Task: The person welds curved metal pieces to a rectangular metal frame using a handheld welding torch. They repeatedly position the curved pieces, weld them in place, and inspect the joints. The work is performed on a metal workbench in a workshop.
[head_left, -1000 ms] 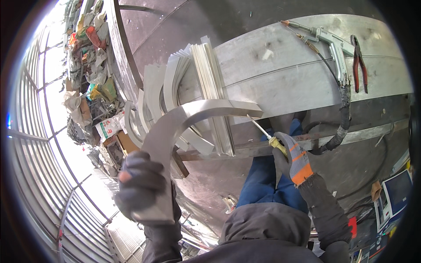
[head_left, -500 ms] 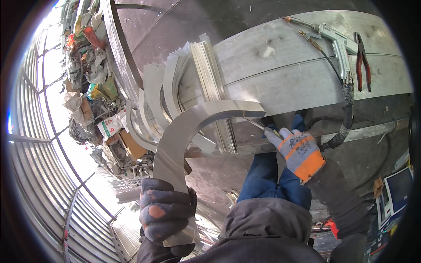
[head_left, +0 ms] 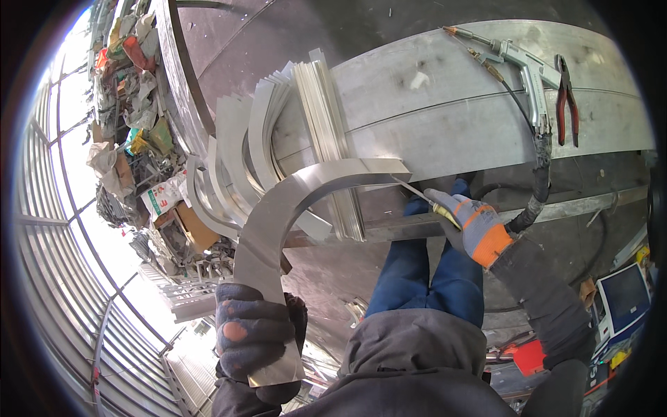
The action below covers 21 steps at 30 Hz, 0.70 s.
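Note:
A curved, hollow-looking sheet-metal piece (head_left: 266, 226) arcs up from the lower left to the middle. Around its lower end wrap the dark gloved fingers of my left hand (head_left: 253, 330). My right hand (head_left: 476, 226), in a grey and orange glove, grips a screwdriver (head_left: 445, 212) with a yellowish handle and thin shaft. The shaft's tip is at the far right end of the curved piece; whether it touches or sits in the seam, I cannot tell. Behind the piece, flat metal strips (head_left: 319, 111) lie stacked beside several curved metal strips (head_left: 264, 118).
The metal-topped bench (head_left: 445, 104) carries a welding torch (head_left: 524, 62) with a thick cable (head_left: 538, 191), and red-handled pliers (head_left: 566, 104) to its right. Scrap and bags (head_left: 142, 104) pile up at the left. A red object (head_left: 531, 358) lies at the lower right.
My right hand has turned, so more of the screwdriver handle shows, and its shaft still points at the piece's end. The view has shifted slightly.

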Each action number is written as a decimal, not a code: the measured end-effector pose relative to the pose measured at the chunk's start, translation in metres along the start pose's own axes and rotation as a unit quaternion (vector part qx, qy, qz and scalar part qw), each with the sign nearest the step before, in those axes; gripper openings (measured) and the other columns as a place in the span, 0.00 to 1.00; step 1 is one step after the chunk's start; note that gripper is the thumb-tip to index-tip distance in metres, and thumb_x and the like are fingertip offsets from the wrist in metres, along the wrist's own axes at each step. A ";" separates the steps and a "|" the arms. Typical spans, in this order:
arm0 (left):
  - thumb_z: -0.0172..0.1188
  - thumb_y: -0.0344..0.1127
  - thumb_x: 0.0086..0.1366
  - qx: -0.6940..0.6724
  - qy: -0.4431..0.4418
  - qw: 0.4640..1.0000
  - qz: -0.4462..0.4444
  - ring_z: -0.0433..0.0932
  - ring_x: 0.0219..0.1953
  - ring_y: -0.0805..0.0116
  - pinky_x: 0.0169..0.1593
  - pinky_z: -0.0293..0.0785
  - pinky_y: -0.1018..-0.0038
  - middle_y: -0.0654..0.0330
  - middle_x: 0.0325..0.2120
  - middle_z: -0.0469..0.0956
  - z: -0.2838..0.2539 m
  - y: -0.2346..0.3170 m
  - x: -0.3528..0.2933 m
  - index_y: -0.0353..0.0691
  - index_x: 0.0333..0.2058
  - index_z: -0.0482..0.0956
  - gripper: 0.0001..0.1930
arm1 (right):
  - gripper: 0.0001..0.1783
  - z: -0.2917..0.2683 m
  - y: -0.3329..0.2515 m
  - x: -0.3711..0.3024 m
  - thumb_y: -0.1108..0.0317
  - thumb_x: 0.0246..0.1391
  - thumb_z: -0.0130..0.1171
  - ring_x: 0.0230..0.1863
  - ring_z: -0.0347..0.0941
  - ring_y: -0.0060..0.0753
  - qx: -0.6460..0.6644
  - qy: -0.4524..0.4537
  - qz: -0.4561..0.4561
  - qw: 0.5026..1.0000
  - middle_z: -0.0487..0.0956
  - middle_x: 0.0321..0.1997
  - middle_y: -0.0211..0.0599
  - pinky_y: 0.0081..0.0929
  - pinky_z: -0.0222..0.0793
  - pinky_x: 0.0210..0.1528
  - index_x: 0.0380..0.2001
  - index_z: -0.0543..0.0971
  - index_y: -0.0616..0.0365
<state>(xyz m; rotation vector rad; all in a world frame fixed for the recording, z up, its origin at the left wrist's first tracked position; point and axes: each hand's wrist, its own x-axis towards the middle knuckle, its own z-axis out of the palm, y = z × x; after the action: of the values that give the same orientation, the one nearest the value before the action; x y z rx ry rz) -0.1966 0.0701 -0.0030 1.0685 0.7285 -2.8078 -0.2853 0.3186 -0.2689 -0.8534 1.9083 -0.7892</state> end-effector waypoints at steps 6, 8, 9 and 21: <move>0.60 0.39 0.67 -0.106 0.076 0.991 -0.024 0.81 0.31 0.69 0.32 0.74 0.70 0.64 0.31 0.81 0.002 -0.002 -0.015 0.50 0.31 0.78 0.06 | 0.36 -0.027 -0.040 0.013 0.73 0.62 0.52 0.45 0.83 0.47 -0.230 -0.154 0.030 0.960 0.79 0.50 0.46 0.46 0.79 0.43 0.73 0.63 0.45; 0.59 0.39 0.68 -0.115 0.062 0.991 0.013 0.81 0.31 0.70 0.31 0.73 0.71 0.64 0.31 0.81 0.001 -0.001 -0.020 0.50 0.30 0.79 0.06 | 0.35 -0.044 -0.046 0.025 0.71 0.62 0.52 0.46 0.83 0.45 -0.301 -0.197 -0.010 0.933 0.79 0.51 0.46 0.45 0.79 0.42 0.73 0.62 0.47; 0.59 0.39 0.68 -0.123 0.066 0.990 0.018 0.81 0.30 0.71 0.31 0.73 0.72 0.65 0.31 0.81 0.001 -0.001 -0.022 0.50 0.30 0.79 0.07 | 0.35 -0.050 -0.049 0.031 0.70 0.63 0.52 0.47 0.83 0.45 -0.314 -0.206 -0.027 0.926 0.79 0.51 0.47 0.45 0.80 0.42 0.73 0.62 0.48; 0.57 0.39 0.70 -0.135 -0.009 0.990 0.049 0.81 0.30 0.71 0.30 0.74 0.75 0.63 0.32 0.82 0.001 0.014 -0.003 0.47 0.33 0.80 0.07 | 0.41 -0.013 -0.082 0.013 0.67 0.61 0.56 0.35 0.83 0.40 -0.322 -0.150 0.060 0.933 0.78 0.44 0.46 0.37 0.79 0.33 0.77 0.57 0.50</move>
<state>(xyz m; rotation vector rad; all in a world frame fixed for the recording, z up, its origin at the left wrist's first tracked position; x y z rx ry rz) -0.1926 0.0564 -0.0064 1.0007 0.9892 -2.5411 -0.2815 0.2644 -0.2046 -1.1527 1.9276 0.0719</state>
